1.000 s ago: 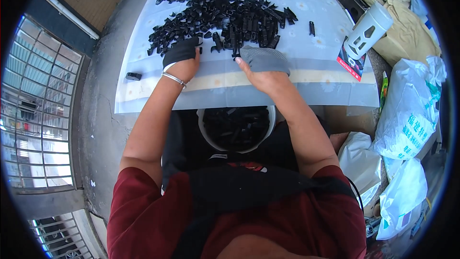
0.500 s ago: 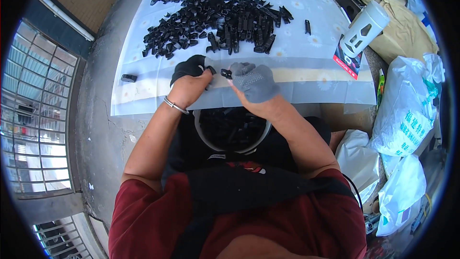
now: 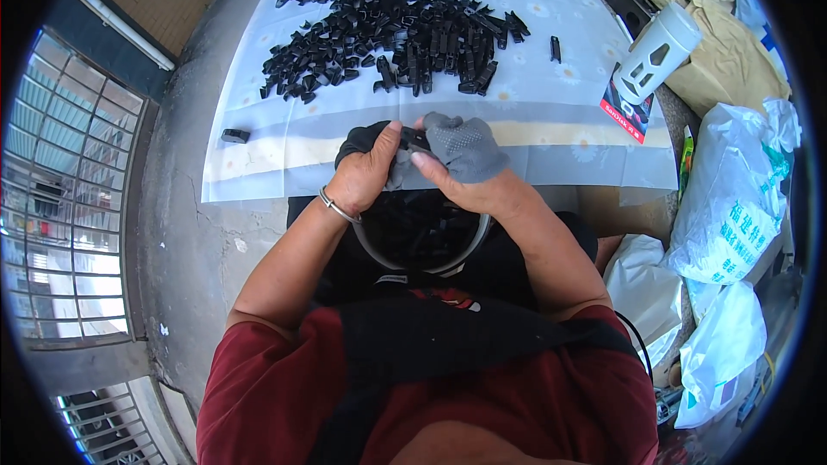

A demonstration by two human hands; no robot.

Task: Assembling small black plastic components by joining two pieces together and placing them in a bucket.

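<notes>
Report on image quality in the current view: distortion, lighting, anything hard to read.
Head view: fisheye curves the window grille; black vignetting swallows the corners; light behind the grille is washed out; contents of the bucket sink into shadow; the black piece between the hands shows little detail.

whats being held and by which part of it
At least one black part, held between the left grip and right grip; exactly where is hidden.
</notes>
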